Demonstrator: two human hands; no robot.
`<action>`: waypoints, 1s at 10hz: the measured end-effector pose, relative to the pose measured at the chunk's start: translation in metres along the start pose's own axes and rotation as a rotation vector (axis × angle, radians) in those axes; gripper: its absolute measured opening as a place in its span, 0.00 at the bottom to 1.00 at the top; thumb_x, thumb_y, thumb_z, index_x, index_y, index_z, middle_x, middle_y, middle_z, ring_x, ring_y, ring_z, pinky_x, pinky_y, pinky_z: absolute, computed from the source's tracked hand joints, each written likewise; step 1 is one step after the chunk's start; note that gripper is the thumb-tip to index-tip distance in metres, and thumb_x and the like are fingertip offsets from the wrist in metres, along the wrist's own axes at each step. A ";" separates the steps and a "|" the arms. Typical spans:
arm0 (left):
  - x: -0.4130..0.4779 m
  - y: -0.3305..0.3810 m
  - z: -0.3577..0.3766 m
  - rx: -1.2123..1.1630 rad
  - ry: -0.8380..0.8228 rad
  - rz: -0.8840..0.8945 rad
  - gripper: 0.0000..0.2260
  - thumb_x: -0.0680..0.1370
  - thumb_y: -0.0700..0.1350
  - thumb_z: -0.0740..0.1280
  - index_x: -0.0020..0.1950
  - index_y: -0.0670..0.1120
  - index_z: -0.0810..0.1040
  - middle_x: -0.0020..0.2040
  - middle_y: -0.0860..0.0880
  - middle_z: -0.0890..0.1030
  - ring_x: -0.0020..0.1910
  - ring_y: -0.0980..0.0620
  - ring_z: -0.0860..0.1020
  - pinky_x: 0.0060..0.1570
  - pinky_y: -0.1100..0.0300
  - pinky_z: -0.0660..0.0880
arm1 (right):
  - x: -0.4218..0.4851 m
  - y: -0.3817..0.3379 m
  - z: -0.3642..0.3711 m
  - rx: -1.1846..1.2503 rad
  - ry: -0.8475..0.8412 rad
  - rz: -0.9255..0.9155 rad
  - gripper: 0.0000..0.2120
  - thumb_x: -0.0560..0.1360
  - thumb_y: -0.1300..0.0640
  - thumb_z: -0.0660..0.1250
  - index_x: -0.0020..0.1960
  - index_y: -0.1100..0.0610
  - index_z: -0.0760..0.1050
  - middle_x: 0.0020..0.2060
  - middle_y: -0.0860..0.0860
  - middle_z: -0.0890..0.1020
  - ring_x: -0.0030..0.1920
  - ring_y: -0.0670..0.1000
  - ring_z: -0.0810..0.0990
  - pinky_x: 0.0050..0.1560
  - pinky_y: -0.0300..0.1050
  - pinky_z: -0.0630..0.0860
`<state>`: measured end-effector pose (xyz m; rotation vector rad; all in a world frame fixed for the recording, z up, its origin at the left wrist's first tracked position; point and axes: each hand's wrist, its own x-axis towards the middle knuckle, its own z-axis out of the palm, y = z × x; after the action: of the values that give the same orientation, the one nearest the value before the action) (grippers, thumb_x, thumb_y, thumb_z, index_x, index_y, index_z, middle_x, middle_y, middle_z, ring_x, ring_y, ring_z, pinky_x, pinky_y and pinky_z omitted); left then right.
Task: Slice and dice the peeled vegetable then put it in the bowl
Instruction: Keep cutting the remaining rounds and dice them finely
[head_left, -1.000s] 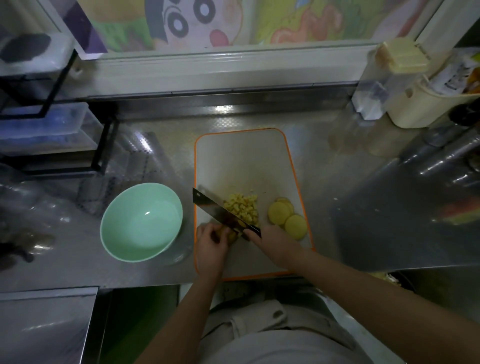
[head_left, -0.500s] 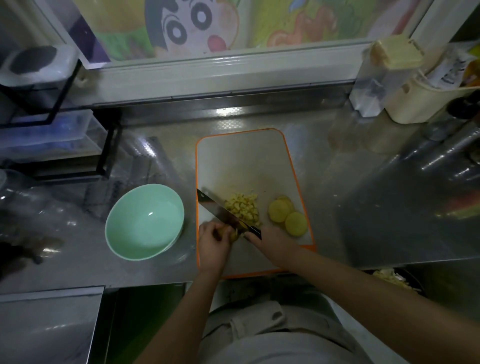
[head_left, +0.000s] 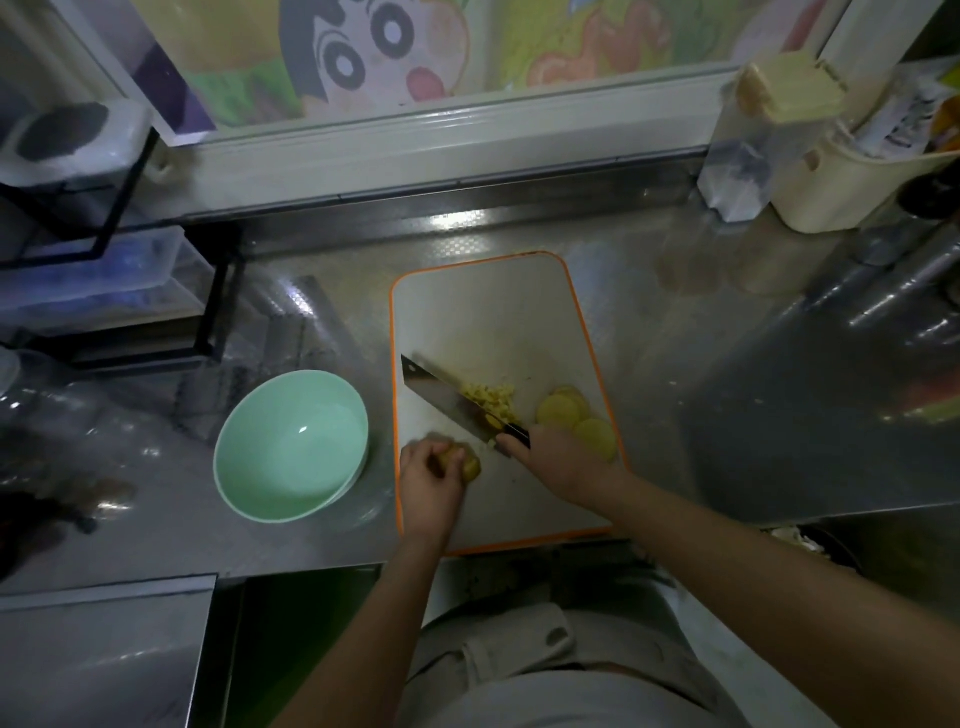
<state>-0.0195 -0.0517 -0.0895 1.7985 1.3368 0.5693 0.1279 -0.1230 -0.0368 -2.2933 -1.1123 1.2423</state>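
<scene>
step: dicing, about midway, judged; nothing in the bowl (head_left: 291, 452) yet.
piece: stub near the board (head_left: 483, 312) left edge, toward its near corner (head_left: 470, 464); mostly covered, long axis cannot tell.
left hand (head_left: 428, 475): fingers curled round the piece.
right hand (head_left: 558, 462): fingers wrapped on the knife handle.
knife (head_left: 441, 397): long axis diagonal, blunt end toward the board's left edge, handle near-right.
dice (head_left: 493, 399): mid-board; slices (head_left: 558, 411) by the right edge.
bowl: on the surface (head_left: 675, 338), just left of the board.
next: set blade over the piece, fingertips tucked back.
</scene>
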 end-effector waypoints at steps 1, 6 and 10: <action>-0.001 0.000 0.000 -0.008 0.008 0.001 0.03 0.74 0.40 0.69 0.45 0.44 0.75 0.48 0.45 0.73 0.47 0.52 0.70 0.43 0.68 0.62 | -0.003 -0.002 0.000 -0.038 0.027 -0.049 0.20 0.81 0.45 0.53 0.37 0.58 0.66 0.30 0.50 0.67 0.29 0.47 0.65 0.33 0.42 0.65; -0.014 -0.014 -0.004 0.020 -0.056 0.174 0.13 0.72 0.43 0.71 0.53 0.51 0.72 0.49 0.51 0.71 0.49 0.51 0.73 0.47 0.57 0.74 | -0.037 -0.009 -0.007 -0.118 0.025 -0.126 0.18 0.81 0.46 0.53 0.35 0.52 0.64 0.29 0.50 0.66 0.28 0.45 0.64 0.33 0.43 0.69; -0.012 -0.013 -0.005 0.056 -0.069 0.161 0.10 0.73 0.42 0.71 0.51 0.43 0.75 0.49 0.51 0.70 0.45 0.52 0.72 0.42 0.72 0.68 | -0.052 -0.021 -0.008 -0.547 -0.075 -0.095 0.23 0.83 0.59 0.48 0.76 0.65 0.51 0.53 0.61 0.74 0.49 0.55 0.76 0.36 0.44 0.64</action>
<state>-0.0348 -0.0596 -0.0964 1.9661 1.1788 0.5553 0.1071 -0.1472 0.0099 -2.5379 -1.7442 1.0943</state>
